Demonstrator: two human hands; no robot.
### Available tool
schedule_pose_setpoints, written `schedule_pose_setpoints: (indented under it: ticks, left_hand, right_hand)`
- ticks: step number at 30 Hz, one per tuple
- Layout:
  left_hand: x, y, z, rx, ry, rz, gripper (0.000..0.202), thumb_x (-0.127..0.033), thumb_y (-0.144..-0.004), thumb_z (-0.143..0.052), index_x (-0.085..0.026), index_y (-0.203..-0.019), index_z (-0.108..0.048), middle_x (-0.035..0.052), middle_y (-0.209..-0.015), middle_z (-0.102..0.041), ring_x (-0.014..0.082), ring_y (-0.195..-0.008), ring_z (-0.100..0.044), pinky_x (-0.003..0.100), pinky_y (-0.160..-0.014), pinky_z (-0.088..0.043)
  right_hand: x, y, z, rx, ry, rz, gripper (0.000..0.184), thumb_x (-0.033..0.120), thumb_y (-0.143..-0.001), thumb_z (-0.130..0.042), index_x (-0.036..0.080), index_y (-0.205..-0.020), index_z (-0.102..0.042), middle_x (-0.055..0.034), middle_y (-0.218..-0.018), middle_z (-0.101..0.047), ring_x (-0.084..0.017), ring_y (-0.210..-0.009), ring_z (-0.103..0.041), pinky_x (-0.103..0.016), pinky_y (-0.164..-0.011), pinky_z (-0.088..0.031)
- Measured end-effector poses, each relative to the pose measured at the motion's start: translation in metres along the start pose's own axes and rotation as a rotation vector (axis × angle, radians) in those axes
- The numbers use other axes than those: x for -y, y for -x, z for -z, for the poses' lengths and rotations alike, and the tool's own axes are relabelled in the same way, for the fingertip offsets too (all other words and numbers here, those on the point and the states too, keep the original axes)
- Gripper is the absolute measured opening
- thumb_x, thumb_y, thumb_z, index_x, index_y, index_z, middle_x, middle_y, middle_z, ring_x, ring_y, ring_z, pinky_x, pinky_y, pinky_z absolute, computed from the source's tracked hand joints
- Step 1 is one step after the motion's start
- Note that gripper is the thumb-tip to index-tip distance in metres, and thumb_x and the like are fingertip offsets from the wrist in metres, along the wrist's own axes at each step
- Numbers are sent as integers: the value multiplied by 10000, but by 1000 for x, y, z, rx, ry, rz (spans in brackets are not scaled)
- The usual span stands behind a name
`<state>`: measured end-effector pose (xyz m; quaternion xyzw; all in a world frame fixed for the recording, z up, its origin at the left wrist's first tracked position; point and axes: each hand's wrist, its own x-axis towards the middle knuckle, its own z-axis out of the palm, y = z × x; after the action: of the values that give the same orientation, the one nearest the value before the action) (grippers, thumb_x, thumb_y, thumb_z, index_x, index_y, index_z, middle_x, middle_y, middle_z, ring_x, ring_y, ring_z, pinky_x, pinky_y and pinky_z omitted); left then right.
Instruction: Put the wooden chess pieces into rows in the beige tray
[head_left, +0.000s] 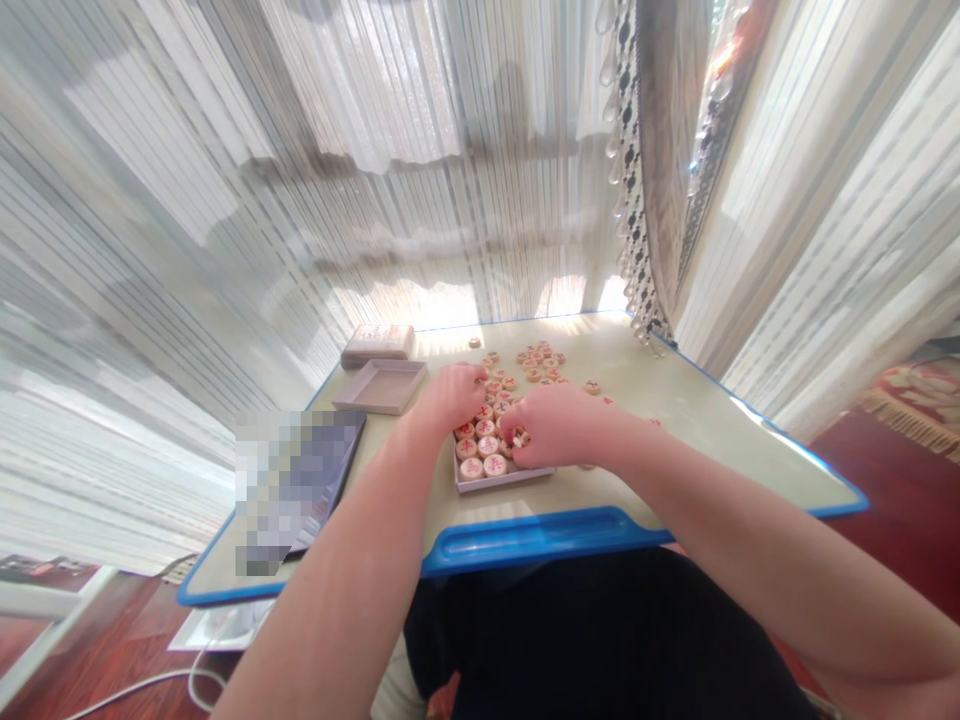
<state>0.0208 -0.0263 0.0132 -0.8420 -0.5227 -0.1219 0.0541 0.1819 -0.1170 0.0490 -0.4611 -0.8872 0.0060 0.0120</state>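
Your forearms (360, 590) cross the desk (675, 410) edge to a shallow box (501, 481) set close, probably for easy reach. Your right hand (559, 428) keeps a narrow grip on a wooden disc (519, 438) over the box's packed rows. Your left hand (450, 395) rests among loose discs (536, 365); its grip is hidden, so you cannot tell.

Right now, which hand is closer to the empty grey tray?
Left. The left hand rests on loose pieces just right of the empty grey tray, apart from it. The right hand is farther right, over the box of pieces.
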Motion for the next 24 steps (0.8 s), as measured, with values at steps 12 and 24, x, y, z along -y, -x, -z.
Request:
schedule_pose_setpoints:
  ticks: [12, 24]
  left_hand:
    - [0, 1, 1, -13, 16, 2, 352, -205, -780, -418, -187, -1025, -671, 66, -1069, -671, 200, -1006, -607, 280, -925, -443]
    - [-3, 0, 9, -36, 184, 62, 372, -121, -769, -409, -211, -990, -695, 4, -1028, -700, 168, -985, -620, 236, -906, -449]
  right_hand:
    - [-4, 2, -4, -69, -58, 14, 219, 345, -687, -522, 294, -800, -703, 9, -624, -638, -151, -578, -528, -254, -504, -272]
    - [-35, -15, -4, -456, -172, -329, 319, 354, -822, -449, 254, -1016, -682, -25, -828, -685, -162, -734, -578, -264, -637, -391]
